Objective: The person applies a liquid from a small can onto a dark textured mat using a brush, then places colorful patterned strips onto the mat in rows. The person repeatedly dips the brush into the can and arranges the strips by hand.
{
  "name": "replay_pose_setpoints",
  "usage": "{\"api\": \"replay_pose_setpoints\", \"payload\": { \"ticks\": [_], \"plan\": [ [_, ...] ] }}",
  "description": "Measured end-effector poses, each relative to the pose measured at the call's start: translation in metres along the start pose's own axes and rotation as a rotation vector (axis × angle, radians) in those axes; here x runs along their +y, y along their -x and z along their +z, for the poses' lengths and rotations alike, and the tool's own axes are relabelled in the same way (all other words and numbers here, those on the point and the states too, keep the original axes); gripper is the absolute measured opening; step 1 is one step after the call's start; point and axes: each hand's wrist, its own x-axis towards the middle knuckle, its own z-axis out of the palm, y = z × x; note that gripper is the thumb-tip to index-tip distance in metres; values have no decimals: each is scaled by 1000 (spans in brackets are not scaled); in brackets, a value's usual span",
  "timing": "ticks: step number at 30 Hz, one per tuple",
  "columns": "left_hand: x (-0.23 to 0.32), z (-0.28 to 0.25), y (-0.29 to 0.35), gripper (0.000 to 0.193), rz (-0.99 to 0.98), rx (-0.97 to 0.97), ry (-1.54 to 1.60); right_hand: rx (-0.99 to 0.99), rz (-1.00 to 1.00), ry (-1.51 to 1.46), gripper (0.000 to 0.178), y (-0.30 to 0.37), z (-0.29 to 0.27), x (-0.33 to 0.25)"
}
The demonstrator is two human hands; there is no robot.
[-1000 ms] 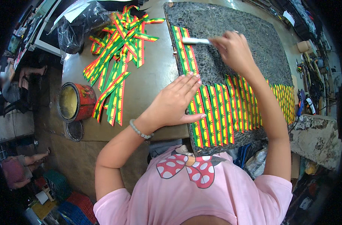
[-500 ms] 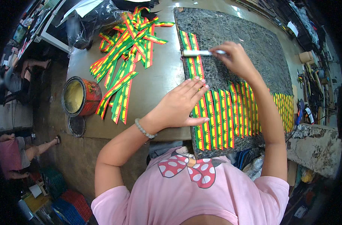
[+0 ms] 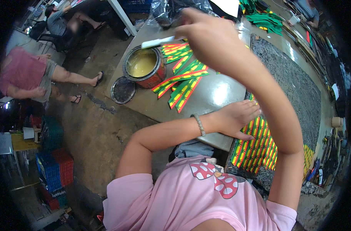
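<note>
My right hand (image 3: 217, 40) is closed on a slim white brush (image 3: 159, 42), slightly blurred, raised over the rim of a red paint-style can (image 3: 157, 77). Inside the can is a yellowish paste (image 3: 142, 66). My left hand (image 3: 239, 117) lies flat with fingers stretched out, on the ends of the striped ribbon strips (image 3: 256, 150). These red, yellow and green strips with dark leaf prints lie side by side on a rough dark board (image 3: 294, 86). My right forearm hides part of them. Loose ribbon strips (image 3: 189, 86) lie in a pile beside the can.
A round dark lid (image 3: 122, 91) sits at the table corner below the can. Green strips (image 3: 265, 23) lie at the far side, and clear plastic (image 3: 162, 13) at the back. One person (image 3: 29, 73) stands on the left; another (image 3: 62, 25) sits behind. Stacked crates (image 3: 54, 169) stand lower left.
My right hand has carried the brush from the strips on the board leftward to the can. My left hand remains on the strips. The view has swung left.
</note>
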Motion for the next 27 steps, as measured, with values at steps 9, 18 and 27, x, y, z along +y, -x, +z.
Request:
{"api": "replay_pose_setpoints", "payload": {
  "ticks": [9,18,27],
  "plan": [
    [7,2,5,67,-6,73,134,-309,51,-70,13,-40,38,-51],
    [7,2,0,66,-3,-8,-25,-427,409,-1317,29,41,26,-52],
    [16,1,-8,71,-22,-34,-211,-94,1011,-796,33,228,-111,56]
  ]
}}
